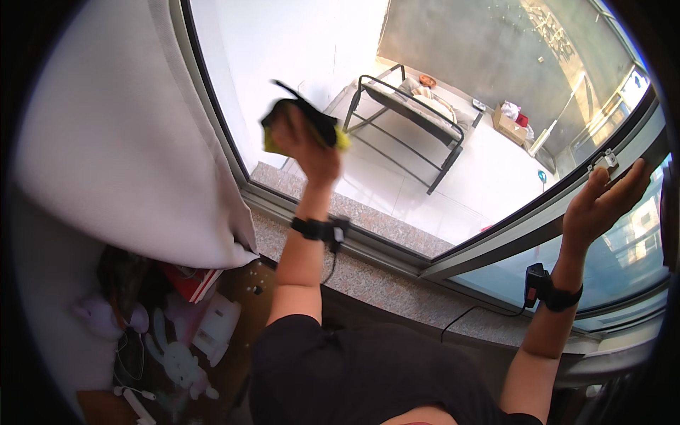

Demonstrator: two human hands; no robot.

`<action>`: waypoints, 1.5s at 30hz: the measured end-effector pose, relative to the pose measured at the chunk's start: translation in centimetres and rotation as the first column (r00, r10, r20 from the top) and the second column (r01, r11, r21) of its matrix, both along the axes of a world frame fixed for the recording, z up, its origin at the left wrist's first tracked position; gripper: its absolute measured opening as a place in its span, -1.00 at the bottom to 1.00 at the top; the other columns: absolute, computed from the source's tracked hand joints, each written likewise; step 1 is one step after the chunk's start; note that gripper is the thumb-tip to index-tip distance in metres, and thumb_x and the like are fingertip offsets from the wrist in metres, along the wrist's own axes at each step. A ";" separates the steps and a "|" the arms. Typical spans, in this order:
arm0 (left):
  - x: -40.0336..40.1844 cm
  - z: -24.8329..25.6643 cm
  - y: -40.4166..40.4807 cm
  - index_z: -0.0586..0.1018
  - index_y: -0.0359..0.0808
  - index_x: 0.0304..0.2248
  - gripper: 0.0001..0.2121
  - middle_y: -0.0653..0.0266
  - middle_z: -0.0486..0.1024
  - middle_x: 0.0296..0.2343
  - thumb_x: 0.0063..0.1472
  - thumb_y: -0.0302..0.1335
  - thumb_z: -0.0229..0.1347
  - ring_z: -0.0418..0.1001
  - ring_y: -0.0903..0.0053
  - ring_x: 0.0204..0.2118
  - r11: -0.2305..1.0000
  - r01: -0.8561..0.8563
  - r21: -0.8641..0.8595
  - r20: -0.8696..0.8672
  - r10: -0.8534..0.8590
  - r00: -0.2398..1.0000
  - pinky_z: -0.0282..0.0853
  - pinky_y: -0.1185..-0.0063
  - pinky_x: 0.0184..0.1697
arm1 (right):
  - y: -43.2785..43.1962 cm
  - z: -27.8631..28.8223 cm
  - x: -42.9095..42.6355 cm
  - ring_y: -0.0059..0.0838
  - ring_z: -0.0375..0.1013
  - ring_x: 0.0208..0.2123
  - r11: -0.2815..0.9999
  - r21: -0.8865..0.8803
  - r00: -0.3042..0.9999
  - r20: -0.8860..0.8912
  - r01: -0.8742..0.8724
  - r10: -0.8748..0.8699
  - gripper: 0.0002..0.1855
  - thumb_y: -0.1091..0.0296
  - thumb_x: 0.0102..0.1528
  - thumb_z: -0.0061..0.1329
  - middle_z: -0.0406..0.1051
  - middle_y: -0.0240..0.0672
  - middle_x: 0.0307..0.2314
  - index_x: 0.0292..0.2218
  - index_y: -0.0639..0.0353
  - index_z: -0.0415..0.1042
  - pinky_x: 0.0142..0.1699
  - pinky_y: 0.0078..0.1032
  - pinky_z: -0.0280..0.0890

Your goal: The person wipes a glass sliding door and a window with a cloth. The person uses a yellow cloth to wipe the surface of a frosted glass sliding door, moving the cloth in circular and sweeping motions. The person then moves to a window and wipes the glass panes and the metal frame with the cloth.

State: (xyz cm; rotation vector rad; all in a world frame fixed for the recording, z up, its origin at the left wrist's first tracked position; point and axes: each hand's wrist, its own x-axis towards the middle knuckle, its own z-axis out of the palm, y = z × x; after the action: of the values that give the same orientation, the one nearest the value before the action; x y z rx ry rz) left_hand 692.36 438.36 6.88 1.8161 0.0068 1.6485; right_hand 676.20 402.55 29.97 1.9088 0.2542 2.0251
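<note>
My left hand (313,143) is raised in front of the window glass (382,204), its fingers closed on a black and yellow cloth (324,125). The cloth is bunched and blurred; whether it touches the pane I cannot tell. My right hand (600,210) is up at the right, thumb and fingers apart, against the metal window frame (558,234). Just above its thumb is a small metal window latch (605,161). Each wrist wears a black strap with a small device and a cable.
A pale curtain (127,133) hangs close on the left. Below the window runs a speckled stone sill (372,281). At lower left are a white plush rabbit (180,364) and a red item (188,281). Beyond the glass stand a black metal-framed bed (409,117) and a cardboard box (509,126).
</note>
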 end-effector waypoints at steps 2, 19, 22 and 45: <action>1.9 -1.2 5.6 0.00 -0.28 0.25 -0.28 -0.28 -0.05 0.16 0.26 0.00 -0.15 -0.12 -0.11 0.23 0.994 -0.092 0.060 0.024 0.090 0.996 -0.17 0.02 0.22 | 0.0 0.0 0.3 0.00 -0.01 0.25 1.000 -0.006 1.000 -0.008 -0.001 0.001 -0.32 -0.05 0.28 -0.35 0.01 0.09 0.18 0.20 0.33 0.01 0.29 -0.18 -0.03; 2.2 -15.9 6.0 0.09 -0.45 0.16 -0.36 -0.17 0.11 0.08 0.28 -0.10 -0.21 0.19 0.09 0.10 0.628 -0.028 -0.778 -0.214 -0.224 0.951 0.10 0.32 0.16 | -0.2 0.9 0.3 -0.04 0.21 0.10 0.992 -0.116 0.998 -0.051 -0.051 0.045 -0.31 -0.10 0.25 -0.26 0.20 0.09 0.01 0.14 0.36 0.09 0.17 -0.23 0.09; 0.7 -17.5 1.0 0.12 -0.45 0.14 -0.35 -0.13 0.15 0.03 0.30 -0.02 -0.25 0.23 0.17 0.06 0.749 -0.036 -0.662 -0.164 -0.098 0.982 0.12 0.34 0.13 | -0.4 0.9 0.8 -0.08 0.29 0.04 0.985 -0.142 0.995 -0.047 -0.094 0.088 -0.33 -0.12 0.25 -0.25 0.28 0.05 -0.06 0.09 0.35 0.16 0.12 -0.26 0.14; -7.3 -2.4 -16.0 -0.16 -0.29 0.28 -0.19 -0.33 -0.34 0.22 0.21 0.03 -0.20 -0.47 -0.33 0.25 0.964 0.239 0.112 -0.101 -0.228 0.968 -0.59 -0.16 0.17 | -3.0 0.1 2.4 0.02 -0.01 0.20 0.980 -0.198 0.996 0.081 -0.015 0.032 -0.31 0.05 0.24 -0.22 0.02 0.09 0.13 0.20 0.38 -0.04 0.24 -0.15 -0.05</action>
State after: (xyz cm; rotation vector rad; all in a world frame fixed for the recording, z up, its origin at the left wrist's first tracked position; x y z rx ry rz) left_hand 685.04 422.37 4.52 1.8998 -0.2677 1.4297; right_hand 678.57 399.50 30.11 1.7045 0.4406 2.0070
